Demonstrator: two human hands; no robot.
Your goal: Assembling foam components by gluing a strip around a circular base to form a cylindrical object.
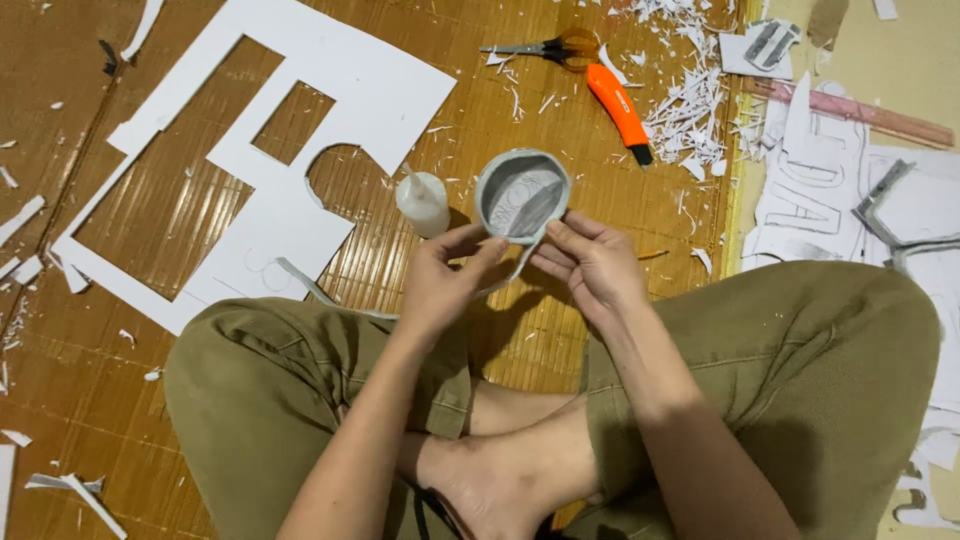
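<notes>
Both my hands hold a round grey-and-white paper ring piece (521,192) with a raised paper rim, just above the bamboo mat. My left hand (440,280) pinches its lower left edge, where a thin paper strip (310,287) trails off to the left. My right hand (592,262) grips the lower right edge with the fingertips. A small white glue bottle (422,203) stands upright just left of the piece, close to my left hand's fingers.
A large white foam sheet with cut-out holes (290,130) lies at upper left. Scissors (545,48) and an orange utility knife (618,108) rest at the top amid white scraps. Cut white letters (815,190) and a ruler (860,112) lie at right. My crossed legs fill the foreground.
</notes>
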